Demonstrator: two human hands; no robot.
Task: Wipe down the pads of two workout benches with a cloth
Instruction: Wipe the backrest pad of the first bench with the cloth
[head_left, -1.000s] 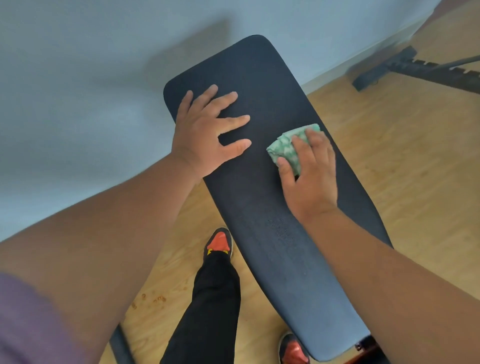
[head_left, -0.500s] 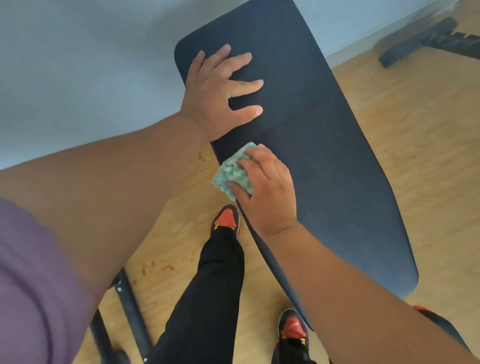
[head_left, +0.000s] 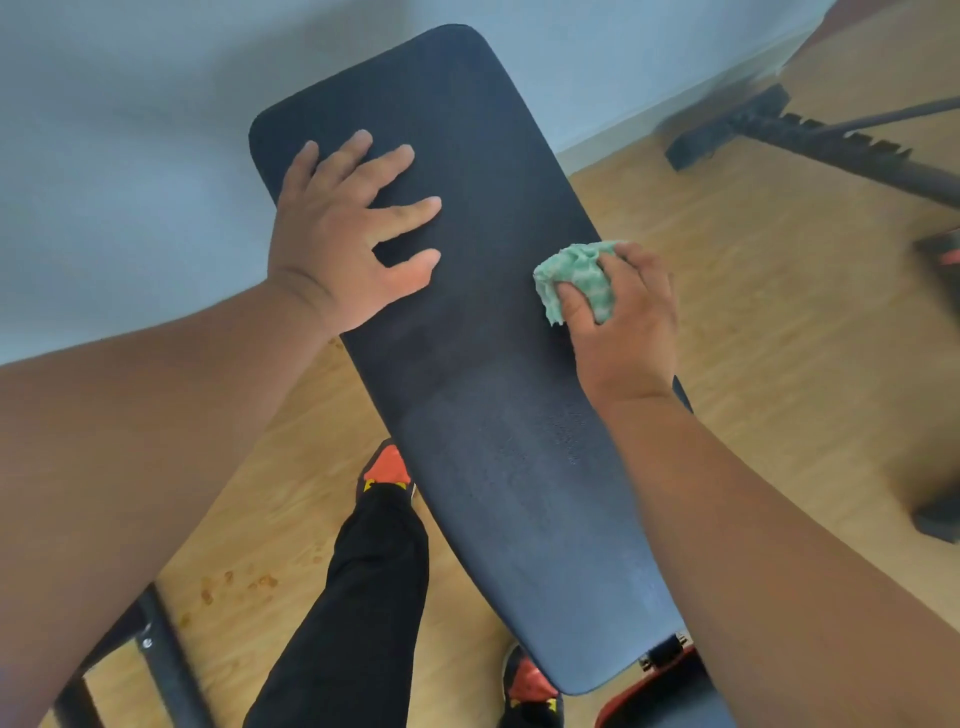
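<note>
The left hand (head_left: 345, 244), fingers spread flat, braces the bench pad (head_left: 509, 467). The right hand (head_left: 621, 317) grasps a green cloth (head_left: 571, 280) at the pad's right edge, presumably mid-wipe.

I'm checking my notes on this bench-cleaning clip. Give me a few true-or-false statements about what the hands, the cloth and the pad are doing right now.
1. The right hand grips the crumpled green patterned cloth. True.
2. The left hand holds a second cloth. False: it rests flat, fingers spread, on the dark padded bench pad.
3. The cloth sits near the pad's right edge. True.
4. The floor is grey carpet. False: it is light wooden flooring.
</note>
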